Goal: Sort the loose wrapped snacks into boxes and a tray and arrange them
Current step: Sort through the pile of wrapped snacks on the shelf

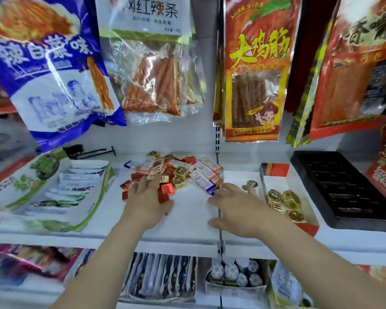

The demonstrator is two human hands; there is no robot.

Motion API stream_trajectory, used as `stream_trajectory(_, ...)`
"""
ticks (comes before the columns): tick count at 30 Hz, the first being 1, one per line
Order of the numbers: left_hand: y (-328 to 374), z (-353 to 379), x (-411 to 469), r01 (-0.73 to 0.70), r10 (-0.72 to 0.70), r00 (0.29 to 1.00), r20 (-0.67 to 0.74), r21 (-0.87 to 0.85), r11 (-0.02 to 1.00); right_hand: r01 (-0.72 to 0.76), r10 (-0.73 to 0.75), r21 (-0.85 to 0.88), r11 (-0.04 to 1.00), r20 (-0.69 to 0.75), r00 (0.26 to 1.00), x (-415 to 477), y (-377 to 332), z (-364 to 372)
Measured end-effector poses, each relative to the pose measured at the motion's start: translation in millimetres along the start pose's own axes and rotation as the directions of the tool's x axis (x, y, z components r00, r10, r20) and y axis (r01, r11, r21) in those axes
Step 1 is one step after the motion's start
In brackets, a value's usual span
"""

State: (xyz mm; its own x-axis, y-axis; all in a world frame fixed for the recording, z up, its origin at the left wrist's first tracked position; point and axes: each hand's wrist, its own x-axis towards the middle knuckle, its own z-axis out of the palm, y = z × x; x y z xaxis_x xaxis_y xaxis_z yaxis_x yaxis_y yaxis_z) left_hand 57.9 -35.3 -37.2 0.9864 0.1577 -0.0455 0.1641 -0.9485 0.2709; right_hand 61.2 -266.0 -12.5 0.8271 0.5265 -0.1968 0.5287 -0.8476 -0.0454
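Note:
A pile of loose wrapped snacks [183, 169], red, gold and orange-white, lies on the white shelf [187, 219]. My left hand [148, 204] rests palm down on the pile's near left side, fingers spread over red squares [166, 189]. My right hand [239, 210] hovers flat to the pile's right, fingers apart, holding nothing. One gold round snack [252, 183] lies just beyond its fingertips. To the right stands a white and red box [310, 221] with several gold snacks [285, 202] in it. A black compartment tray [345, 190] lies further right.
A green and white box [87, 210] of white packets sits at the left. Large snack bags [254, 70] hang above the shelf's back. A lower shelf holds packets [161, 277] and small jars [234, 273]. A red package [383, 175] stands at far right.

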Motion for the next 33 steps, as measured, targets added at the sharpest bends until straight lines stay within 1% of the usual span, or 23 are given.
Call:
stream_trajectory(1,1.4,0.4,0.0,-0.021,0.020,0.999,-0.031,-0.024,0.999,-0.017,0.016,-0.020,1.000,-0.025,1.000,3.4,-0.2,-1.3)
stream_trajectory(3,5.2,1.0,-0.4,-0.063,0.055,0.991,-0.118,-0.060,0.996,-0.050,0.047,-0.022,0.998,-0.121,0.992,10.3,-2.3,-5.2)
stream_trajectory(6,10.5,4.2,-1.3,-0.118,0.099,0.973,-0.207,-0.081,0.990,-0.080,0.093,0.057,0.995,-0.274,0.957,25.6,-4.3,-8.4)
stream_trajectory(8,14.3,5.9,-2.2,-0.110,0.085,0.967,-0.240,-0.094,0.989,-0.087,0.119,0.113,0.990,-0.325,0.938,38.1,-2.8,-8.5)
stream_trajectory(10,18.8,4.3,-3.9,-0.054,0.038,0.960,-0.278,-0.048,0.997,-0.104,0.135,0.116,0.988,-0.305,0.943,51.4,0.9,-7.6)
stream_trajectory(11,21.4,1.3,-4.5,-0.030,0.026,0.953,-0.301,-0.009,1.000,-0.120,0.145,0.106,0.987,-0.266,0.953,58.1,3.0,-6.9)
stream_trajectory(12,23.6,-1.9,-4.3,-0.037,0.039,0.946,-0.322,0.012,0.999,-0.141,0.157,0.090,0.986,-0.213,0.964,65.1,4.9,-6.0)
stream_trajectory(13,26.4,-5.0,-3.6,-0.078,0.075,0.943,-0.325,0.005,0.997,-0.158,0.168,0.071,0.985,-0.160,0.973,71.7,5.9,-4.2)
stream_trajectory(15,33.7,-9.8,-4.9,-0.181,0.164,0.951,-0.262,-0.044,0.982,-0.177,0.179,0.038,0.984,-0.074,0.981,83.9,6.3,0.4)
stream_trajectory(18,41.7,-7.6,-8.1,-0.254,0.244,0.955,-0.168,-0.038,0.966,-0.187,0.187,-0.049,0.981,-0.006,0.982,92.3,1.9,-0.7)
stream_trajectory(19,42.0,-4.8,-8.2,-0.265,0.257,0.954,-0.155,-0.029,0.964,-0.180,0.179,-0.084,0.980,-0.011,0.984,91.0,-1.6,-4.7)
stream_trajectory(22,39.5,1.8,-5.2,-0.261,0.259,0.957,-0.131,0.002,0.965,-0.124,0.105,-0.179,0.976,-0.111,0.988,83.1,-15.9,-15.3)
stream_trajectory(27,36.2,4.5,-5.7,-0.248,0.249,0.958,-0.145,0.022,0.968,-0.117,0.072,-0.249,0.961,-0.184,0.980,73.6,-42.1,-7.1)
stream_trajectory(30,26.0,-3.7,-7.6,-0.206,0.207,0.961,-0.182,0.026,0.978,-0.120,0.057,-0.343,0.932,-0.188,0.981,70.7,-51.1,0.0)
stream_trajectory(33,11.3,-14.7,-11.5,-0.128,0.130,0.974,-0.184,0.022,0.992,-0.103,0.037,-0.310,0.945,-0.211,0.977,66.6,-50.9,-5.4)
